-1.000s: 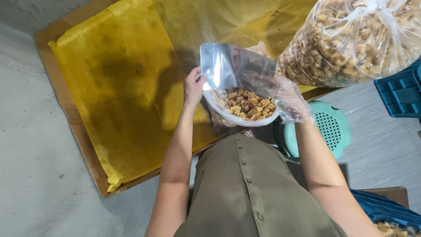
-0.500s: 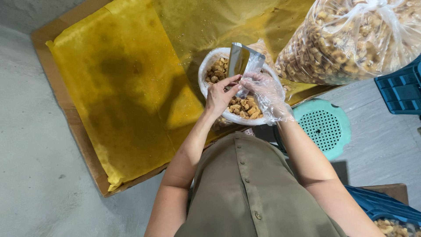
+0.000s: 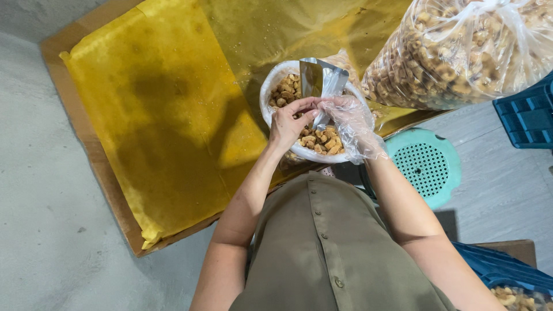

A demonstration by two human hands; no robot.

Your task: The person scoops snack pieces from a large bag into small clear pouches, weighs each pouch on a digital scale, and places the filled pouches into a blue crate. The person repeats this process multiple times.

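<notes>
While the white bowl (image 3: 271, 95) of pale brown nuts sits on the yellow sheet (image 3: 155, 115) lining the low wooden tray (image 3: 86, 138), both hands meet over it at a small silver pouch (image 3: 318, 80). Left hand (image 3: 290, 122), bare: fingertips pressed together, pinching the pouch's lower edge. Right hand (image 3: 348, 118), in a clear plastic glove: fingers curled, gripping the same edge from the other side. Pouch stands upright over the nuts, mouth apparently flat. Judgement: part the two walls evenly with opposed pinches and keep the mouth above the bowl, so stray nuts fall back in. Large clear sack (image 3: 461, 52) of nuts lies just beyond; green stool (image 3: 429, 164) near.
</notes>
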